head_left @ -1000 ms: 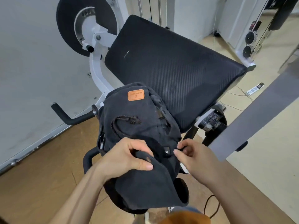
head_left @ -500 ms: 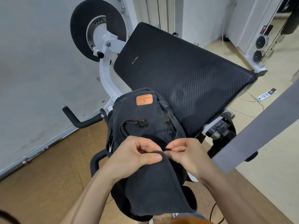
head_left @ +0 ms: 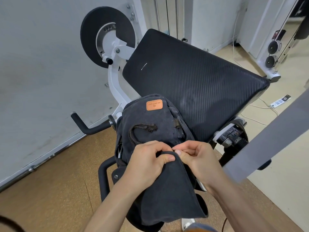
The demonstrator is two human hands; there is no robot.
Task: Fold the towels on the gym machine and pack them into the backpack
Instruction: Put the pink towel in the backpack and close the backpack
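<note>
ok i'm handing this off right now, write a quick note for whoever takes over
Backpack: sits at the near end of the gym machine, against its black pad.
Left hand: grips the top edge of the flap, thumb on top.
Right hand: pinches the same edge right beside it.
Done: no towel shows anywhere, so they are probably packed; the inside is hidden.
Left: fasten the flap, likely the last step.

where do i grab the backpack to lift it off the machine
Probably the braided cord loop on the backpack, hooked from the left where it bows open off the fabric. The left hand and right hand pinch the flap.
</note>
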